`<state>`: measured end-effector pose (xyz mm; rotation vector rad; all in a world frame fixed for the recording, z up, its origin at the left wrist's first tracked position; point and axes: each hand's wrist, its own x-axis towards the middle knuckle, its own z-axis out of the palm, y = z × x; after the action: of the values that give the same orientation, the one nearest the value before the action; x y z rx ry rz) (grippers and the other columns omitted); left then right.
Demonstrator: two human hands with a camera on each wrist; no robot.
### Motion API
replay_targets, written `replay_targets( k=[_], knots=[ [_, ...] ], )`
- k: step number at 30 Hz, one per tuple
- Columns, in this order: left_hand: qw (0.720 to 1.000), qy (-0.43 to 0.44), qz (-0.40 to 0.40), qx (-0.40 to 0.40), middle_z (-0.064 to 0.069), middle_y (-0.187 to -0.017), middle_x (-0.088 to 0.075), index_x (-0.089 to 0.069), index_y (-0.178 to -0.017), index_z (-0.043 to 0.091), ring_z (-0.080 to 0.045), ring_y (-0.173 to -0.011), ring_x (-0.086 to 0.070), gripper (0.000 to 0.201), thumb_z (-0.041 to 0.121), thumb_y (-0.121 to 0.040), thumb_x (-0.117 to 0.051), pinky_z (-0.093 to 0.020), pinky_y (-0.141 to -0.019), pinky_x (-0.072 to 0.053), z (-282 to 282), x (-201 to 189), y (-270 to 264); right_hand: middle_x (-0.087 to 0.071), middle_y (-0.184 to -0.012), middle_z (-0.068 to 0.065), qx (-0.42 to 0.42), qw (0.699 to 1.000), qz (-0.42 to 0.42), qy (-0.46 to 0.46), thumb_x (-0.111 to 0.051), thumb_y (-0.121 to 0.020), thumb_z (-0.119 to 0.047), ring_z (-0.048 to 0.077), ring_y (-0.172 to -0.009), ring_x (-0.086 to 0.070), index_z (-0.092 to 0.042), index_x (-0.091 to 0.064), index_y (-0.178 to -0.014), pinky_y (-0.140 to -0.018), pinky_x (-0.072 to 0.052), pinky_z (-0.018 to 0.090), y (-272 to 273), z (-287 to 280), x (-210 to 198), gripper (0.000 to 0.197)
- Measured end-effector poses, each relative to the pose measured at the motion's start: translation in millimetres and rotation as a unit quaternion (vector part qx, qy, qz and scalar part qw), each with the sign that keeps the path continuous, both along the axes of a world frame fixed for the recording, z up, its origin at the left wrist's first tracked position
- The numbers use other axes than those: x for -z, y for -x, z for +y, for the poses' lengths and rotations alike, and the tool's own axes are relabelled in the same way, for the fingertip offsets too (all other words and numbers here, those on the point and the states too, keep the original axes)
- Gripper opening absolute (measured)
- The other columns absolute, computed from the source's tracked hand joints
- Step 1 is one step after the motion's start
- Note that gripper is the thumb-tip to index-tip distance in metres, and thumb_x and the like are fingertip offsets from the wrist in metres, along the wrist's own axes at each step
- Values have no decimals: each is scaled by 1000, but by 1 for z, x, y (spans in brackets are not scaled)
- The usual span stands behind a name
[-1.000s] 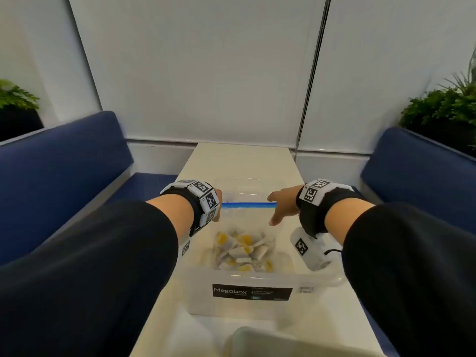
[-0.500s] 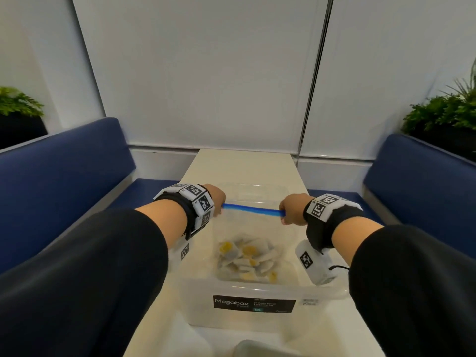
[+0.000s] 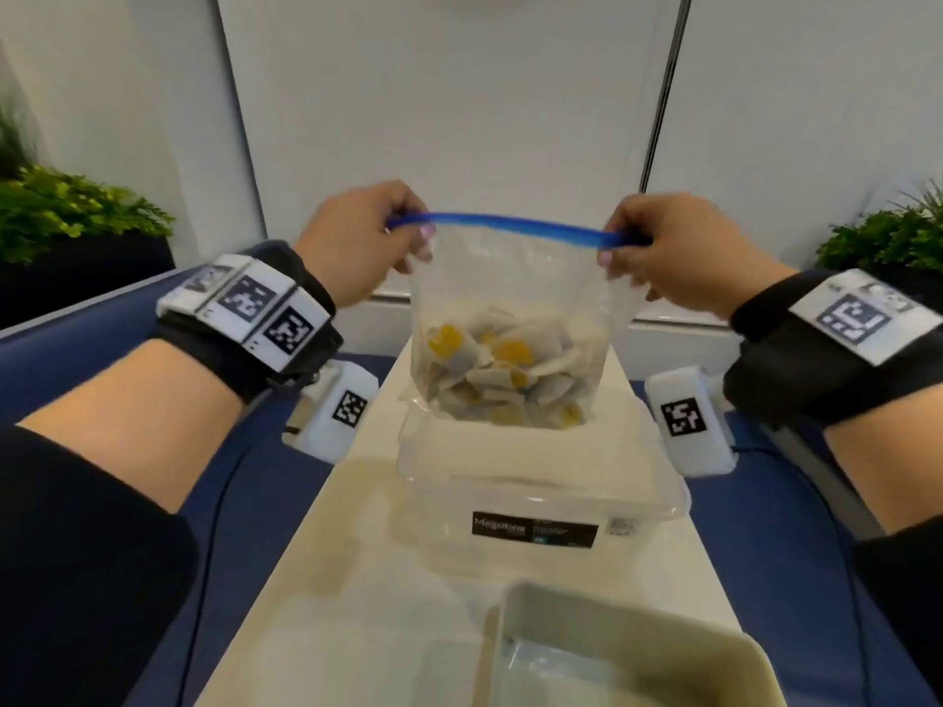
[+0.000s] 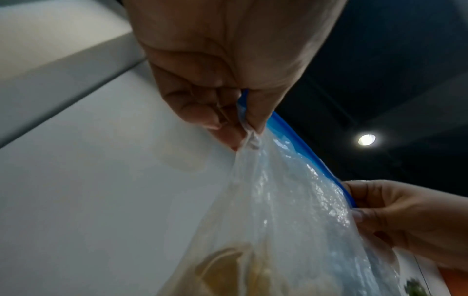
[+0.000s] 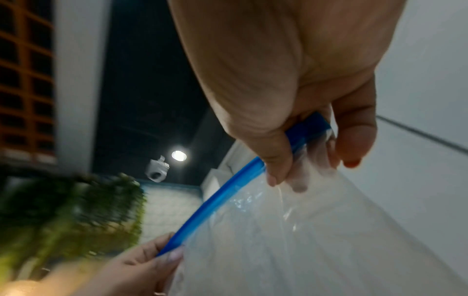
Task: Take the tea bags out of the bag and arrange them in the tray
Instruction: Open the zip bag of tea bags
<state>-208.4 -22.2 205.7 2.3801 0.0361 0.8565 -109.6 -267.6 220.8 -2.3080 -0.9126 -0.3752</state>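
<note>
A clear plastic zip bag (image 3: 515, 298) with a blue seal strip (image 3: 505, 224) hangs in the air, its bottom just above a clear storage box (image 3: 541, 482). Several grey and yellow tea bags (image 3: 500, 369) lie heaped in its lower half. My left hand (image 3: 403, 237) pinches the bag's top left corner, and my right hand (image 3: 625, 247) pinches the top right corner. The left wrist view shows the left hand (image 4: 240, 124) gripping bunched plastic under the strip. In the right wrist view my right hand (image 5: 298, 160) holds the strip (image 5: 228, 196). A cream tray (image 3: 633, 655) sits at the near table edge.
The narrow cream table (image 3: 326, 579) runs away from me to a white wall. Blue benches (image 3: 76, 359) flank it on both sides, with green plants (image 3: 66, 211) behind them at left and right. A clear item lies in the tray.
Both hands took hold of the bag's top corners inside the box and lifted it up; the bag now hangs stretched between them above the box.
</note>
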Motion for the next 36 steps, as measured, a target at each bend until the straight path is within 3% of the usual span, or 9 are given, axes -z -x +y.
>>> replay_targets(
  k=[5,11,15,17,22,26,28,32,36],
  knots=[
    [998,26,-40,-44,10,-74,-61,-53,-95,19,10,-50,-56,1,19,-93,-54,-5,-47,-41,13,6,93,-63,-69,-4,-72,995,10,-64,-66,-85,-14,9,-57,-55,-19,-61,-85,-54,-53,24,75,20,9,7],
    [992,-3,35,-119,12,-74,-61,-54,-82,33,11,-63,-56,14,22,-91,-56,-7,-55,-41,29,74,186,-64,-79,4,-134,988,74,-20,-69,-82,-16,20,-75,-60,-14,-65,-86,-76,-53,42,140,49,84,6],
    [984,34,95,-143,6,-70,-64,-59,-82,26,8,-64,-56,12,16,-89,-60,-11,-61,-42,31,139,226,-56,-69,-7,-150,978,145,24,-71,-80,-16,13,-68,-55,-16,-66,-83,-73,-53,39,166,54,144,5],
    [976,67,139,-154,16,-74,-65,-58,-78,29,0,-62,-58,16,17,-89,-60,-23,-62,-46,29,174,238,-55,-66,-10,-141,972,186,27,-72,-78,-12,11,-63,-53,-21,-63,-78,-72,-53,38,174,53,173,12],
    [947,139,210,-198,7,-71,-66,-58,-78,30,-12,-71,-62,16,20,-90,-59,-37,-68,-52,14,232,247,-60,-80,-6,-86,969,229,31,-67,-78,-3,11,-76,-55,-18,-66,-90,-69,-44,21,182,47,228,18],
    [940,140,211,-229,8,-75,-66,-56,-80,31,-11,-71,-60,13,22,-89,-58,-35,-69,-50,6,237,246,-60,-81,-5,-57,960,269,-45,-68,-77,1,7,-74,-54,-17,-62,-88,-63,-41,10,181,35,244,22],
    [939,120,232,-224,14,-92,-65,-58,-96,34,-12,-86,-60,16,20,-87,-59,-36,-80,-50,4,229,246,-58,-76,-6,-46,950,297,-87,-69,-77,-1,7,-69,-53,-18,-60,-82,-62,-43,14,179,30,248,19],
    [967,36,187,-168,22,-119,-47,-50,-126,33,-8,-118,-45,52,11,-79,-58,-32,-98,-41,-15,199,230,-59,-73,3,-47,913,365,-176,-69,-76,6,16,-66,-55,-16,-58,-76,-63,-51,28,178,29,252,25],
    [980,-27,196,-36,23,-117,-55,-54,-120,37,-2,-113,-50,36,36,-84,-58,-28,-102,-37,-61,183,193,-60,-71,5,-46,899,383,-209,-64,-77,9,19,-62,-56,-13,-59,-72,-63,-53,29,182,30,250,24]
  ],
)
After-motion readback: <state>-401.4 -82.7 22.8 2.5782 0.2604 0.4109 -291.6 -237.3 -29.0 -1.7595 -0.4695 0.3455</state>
